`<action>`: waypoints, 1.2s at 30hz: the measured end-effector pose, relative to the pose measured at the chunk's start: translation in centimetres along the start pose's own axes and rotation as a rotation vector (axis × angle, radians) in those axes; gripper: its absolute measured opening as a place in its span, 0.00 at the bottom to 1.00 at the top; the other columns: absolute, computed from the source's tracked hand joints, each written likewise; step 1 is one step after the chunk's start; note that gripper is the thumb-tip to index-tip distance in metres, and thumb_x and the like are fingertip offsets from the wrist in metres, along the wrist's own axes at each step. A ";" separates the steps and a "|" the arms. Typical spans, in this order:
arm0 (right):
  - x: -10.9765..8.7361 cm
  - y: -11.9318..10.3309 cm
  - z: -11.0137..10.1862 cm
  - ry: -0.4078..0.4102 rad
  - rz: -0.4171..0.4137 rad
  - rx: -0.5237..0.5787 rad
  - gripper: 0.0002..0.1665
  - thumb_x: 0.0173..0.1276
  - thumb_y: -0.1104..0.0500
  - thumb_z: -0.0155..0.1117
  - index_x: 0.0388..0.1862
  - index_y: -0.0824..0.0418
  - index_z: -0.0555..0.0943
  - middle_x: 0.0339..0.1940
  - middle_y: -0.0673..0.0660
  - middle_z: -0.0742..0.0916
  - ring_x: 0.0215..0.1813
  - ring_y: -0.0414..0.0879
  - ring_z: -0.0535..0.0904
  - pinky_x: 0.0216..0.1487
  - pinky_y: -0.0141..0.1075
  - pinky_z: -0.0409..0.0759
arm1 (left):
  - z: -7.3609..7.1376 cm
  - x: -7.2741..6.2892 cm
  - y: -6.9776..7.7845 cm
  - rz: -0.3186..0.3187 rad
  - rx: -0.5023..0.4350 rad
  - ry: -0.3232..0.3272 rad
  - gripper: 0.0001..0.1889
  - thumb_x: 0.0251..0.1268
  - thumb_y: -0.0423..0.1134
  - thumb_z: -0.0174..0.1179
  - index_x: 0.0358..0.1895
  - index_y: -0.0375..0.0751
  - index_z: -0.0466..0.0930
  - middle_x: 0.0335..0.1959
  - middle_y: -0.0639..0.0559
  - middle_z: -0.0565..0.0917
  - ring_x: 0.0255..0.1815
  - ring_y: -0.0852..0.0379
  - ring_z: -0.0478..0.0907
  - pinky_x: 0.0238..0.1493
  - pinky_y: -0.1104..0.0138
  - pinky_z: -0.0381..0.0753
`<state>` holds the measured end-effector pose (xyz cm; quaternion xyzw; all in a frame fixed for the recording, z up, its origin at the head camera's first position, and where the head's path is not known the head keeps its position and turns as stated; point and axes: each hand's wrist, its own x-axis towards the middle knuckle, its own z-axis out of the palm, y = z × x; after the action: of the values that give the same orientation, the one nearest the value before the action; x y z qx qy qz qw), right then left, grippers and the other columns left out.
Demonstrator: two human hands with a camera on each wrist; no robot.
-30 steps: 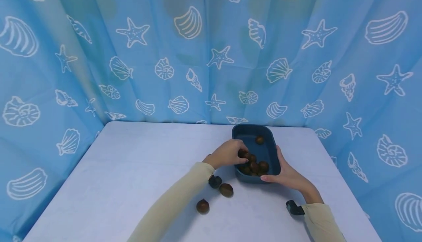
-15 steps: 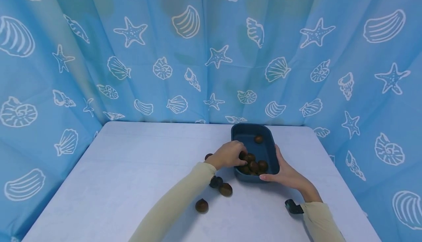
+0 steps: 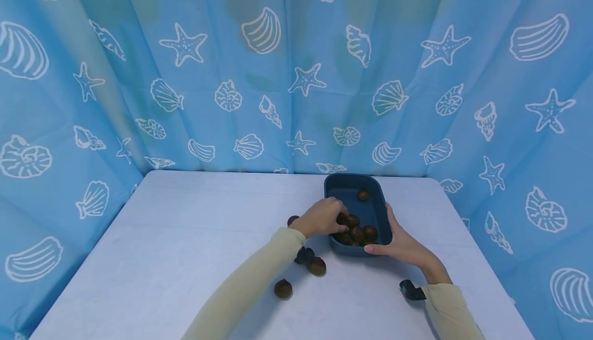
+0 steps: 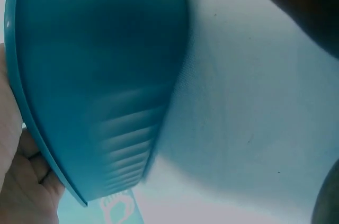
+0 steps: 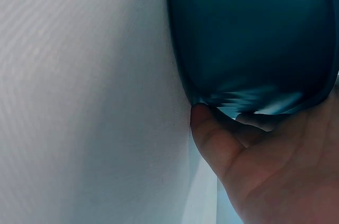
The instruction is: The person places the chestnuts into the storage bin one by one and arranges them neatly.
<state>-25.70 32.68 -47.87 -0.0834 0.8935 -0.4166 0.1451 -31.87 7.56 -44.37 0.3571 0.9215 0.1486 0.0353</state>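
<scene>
A dark blue box stands near the table's far edge in the head view, with several chestnuts heaped in its near half and one chestnut at its far end. Over its left wall reaches my left hand, fingers curled around a chestnut at the heap; the fingertips are partly hidden. My right hand grips the box's near right corner, thumb on the near wall and fingers along the right side. The right wrist view shows this hand against the box wall.
Outside the box, chestnuts lie on the white table: one nearest me, one before the box, one partly behind the left wrist. Black wrist cameras stick out beneath both sleeves. A blue shell-print curtain hangs behind.
Both hands keep nearly the same place at the box. A few chestnuts beside the left fingers have shifted slightly. The chestnut behind the left wrist shows more than a second ago.
</scene>
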 end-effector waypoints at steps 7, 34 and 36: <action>0.0 -0.1 0.6 -0.001 -0.005 -0.007 0.80 0.62 0.39 0.74 0.83 0.47 0.18 0.87 0.67 0.38 0.85 0.75 0.39 0.73 0.79 0.50 | -0.1 -1.2 -0.8 -0.019 -0.201 0.078 0.17 0.71 0.47 0.67 0.58 0.44 0.86 0.54 0.53 0.87 0.56 0.59 0.81 0.64 0.68 0.81; 0.2 0.0 0.0 0.017 -0.026 -0.024 0.80 0.61 0.40 0.75 0.83 0.48 0.19 0.87 0.67 0.39 0.84 0.76 0.41 0.73 0.78 0.51 | -2.3 -15.8 -5.6 -0.346 -0.523 0.365 0.16 0.64 0.43 0.72 0.51 0.41 0.88 0.45 0.49 0.90 0.48 0.54 0.85 0.59 0.51 0.85; 0.2 0.0 0.1 0.016 -0.024 -0.025 0.80 0.61 0.40 0.75 0.83 0.48 0.19 0.87 0.68 0.38 0.84 0.76 0.40 0.73 0.78 0.51 | -1.9 -17.0 -5.3 -0.371 -0.540 0.354 0.15 0.63 0.43 0.73 0.50 0.40 0.89 0.43 0.50 0.91 0.46 0.56 0.85 0.58 0.52 0.85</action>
<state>-25.86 32.62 -47.98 -0.0928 0.8987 -0.4079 0.1319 -22.97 -7.96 -44.86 0.1307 0.8900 0.4368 -0.0051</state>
